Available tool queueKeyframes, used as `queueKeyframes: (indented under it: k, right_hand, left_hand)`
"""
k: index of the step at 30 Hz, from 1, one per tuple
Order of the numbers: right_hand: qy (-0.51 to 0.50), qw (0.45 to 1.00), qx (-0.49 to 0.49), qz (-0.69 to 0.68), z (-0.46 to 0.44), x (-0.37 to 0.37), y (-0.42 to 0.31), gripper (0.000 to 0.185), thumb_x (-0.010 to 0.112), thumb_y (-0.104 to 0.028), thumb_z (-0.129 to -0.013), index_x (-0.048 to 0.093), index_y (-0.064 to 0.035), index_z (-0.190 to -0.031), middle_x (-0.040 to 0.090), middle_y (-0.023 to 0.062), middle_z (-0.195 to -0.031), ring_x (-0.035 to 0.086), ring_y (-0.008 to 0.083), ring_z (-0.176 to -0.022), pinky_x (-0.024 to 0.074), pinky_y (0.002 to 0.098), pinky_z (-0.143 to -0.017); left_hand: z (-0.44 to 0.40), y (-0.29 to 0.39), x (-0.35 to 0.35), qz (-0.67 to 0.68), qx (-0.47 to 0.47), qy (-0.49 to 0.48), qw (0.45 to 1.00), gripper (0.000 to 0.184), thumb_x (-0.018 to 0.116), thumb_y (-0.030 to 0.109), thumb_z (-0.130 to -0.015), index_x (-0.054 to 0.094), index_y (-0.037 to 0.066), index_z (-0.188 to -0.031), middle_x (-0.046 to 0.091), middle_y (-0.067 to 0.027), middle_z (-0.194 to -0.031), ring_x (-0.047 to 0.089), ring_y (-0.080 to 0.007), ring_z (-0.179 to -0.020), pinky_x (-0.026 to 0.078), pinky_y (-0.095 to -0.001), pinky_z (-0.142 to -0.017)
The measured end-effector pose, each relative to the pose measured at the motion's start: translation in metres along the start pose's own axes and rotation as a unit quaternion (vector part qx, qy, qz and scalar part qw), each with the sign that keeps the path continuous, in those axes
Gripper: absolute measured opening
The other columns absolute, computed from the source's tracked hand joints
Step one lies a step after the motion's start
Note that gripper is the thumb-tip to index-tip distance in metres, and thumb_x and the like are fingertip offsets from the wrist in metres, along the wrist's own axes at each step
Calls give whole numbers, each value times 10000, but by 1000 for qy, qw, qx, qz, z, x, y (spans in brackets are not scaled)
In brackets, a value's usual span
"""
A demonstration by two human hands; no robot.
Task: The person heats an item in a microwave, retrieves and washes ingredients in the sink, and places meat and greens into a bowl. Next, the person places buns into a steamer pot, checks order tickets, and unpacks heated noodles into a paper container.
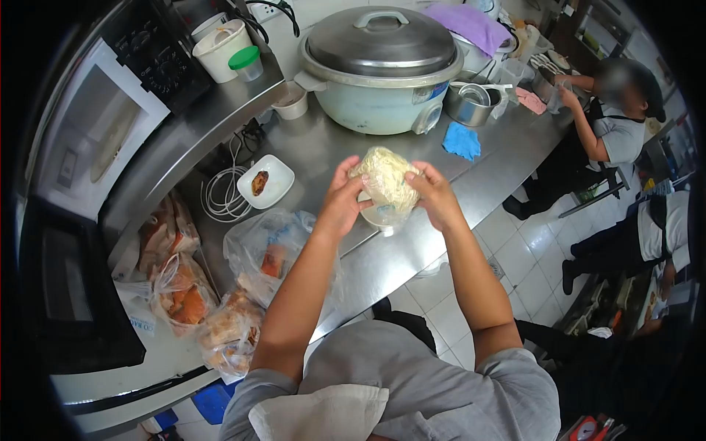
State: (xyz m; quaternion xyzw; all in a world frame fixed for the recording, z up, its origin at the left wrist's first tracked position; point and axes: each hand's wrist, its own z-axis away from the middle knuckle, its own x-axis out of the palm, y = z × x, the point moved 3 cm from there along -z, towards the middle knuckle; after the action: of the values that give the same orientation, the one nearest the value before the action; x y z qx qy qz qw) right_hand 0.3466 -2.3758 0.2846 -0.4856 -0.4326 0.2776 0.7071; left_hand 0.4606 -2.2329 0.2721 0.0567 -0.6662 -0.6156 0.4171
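Between my two hands is a clear plastic bag (388, 176) packed with a pale yellow, shredded-looking food. My left hand (343, 195) grips its left side, and my right hand (435, 192) pinches its right side with fingers and thumb. Part of a white rounded item (377, 214) shows just under the bag; I cannot tell whether it is touched. Left of my left hand, a white square dish (283, 176) carries a small browned piece of food (259, 183). Below it, a clear bag (239, 239) with a reddish-brown item inside lies on the steel counter (323, 136).
A large lidded rice cooker (379, 81) stands at the back, beside a blue cloth (462, 141) and a metal pot (471, 110). At left are an open microwave (99, 140), coiled white cable (220, 189) and bagged food (184, 298). A co-worker (614, 132) works at right.
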Motion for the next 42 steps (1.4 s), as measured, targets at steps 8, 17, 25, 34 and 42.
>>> queueKeyframes:
  k: [8, 17, 25, 34, 42]
  right_hand:
    - [-18, 988, -133, 78, -19, 7, -8, 105, 581, -103, -857, 606, -35, -932, 608, 55, -1007, 543, 84, -861, 434, 226, -785]
    - [41, 987, -157, 24, -15, 1, -9, 430, 533, -353, -887, 521, -45, -1186, 524, 120, -1222, 439, 257, -1194, 356, 354, -967]
    - [34, 999, -7, -10, -58, -3, 1, 375, 540, -296, -881, 545, 4, -1106, 591, 106, -1037, 555, 192, -938, 434, 307, -814]
    - [89, 905, -144, 391, -43, 0, 66, 250, 597, -207, -819, 638, -23, -983, 635, 175, -909, 608, 329, -852, 471, 388, -766]
    - [46, 725, -271, 631, -26, -9, 52, 148, 623, -134, -749, 635, -42, -865, 582, 134, -844, 572, 314, -783, 483, 416, -713]
  left_hand:
    - [-9, 10, 3, -29, -64, 26, 997, 596, 467, 411, -904, 313, 34, -1339, 352, -124, -1338, 447, -256, -1151, 405, -503, -903]
    - [-19, -17, -24, 170, -68, 61, 981, 243, 518, 164, -898, 477, 4, -1076, 585, -130, -958, 588, -240, -924, 493, -344, -821]
    - [-38, 0, -3, 139, 79, 174, 972, 258, 554, 187, -885, 500, -21, -1029, 548, -123, -985, 551, -216, -939, 478, -326, -817]
    - [-30, -55, -26, -67, 49, 228, 970, 385, 589, 251, -860, 516, -42, -1099, 570, -128, -997, 542, -229, -938, 438, -343, -823]
    - [25, -57, -24, -716, 151, 110, 672, 169, 599, 155, -789, 622, 43, -914, 576, -150, -919, 549, -335, -886, 438, -435, -795]
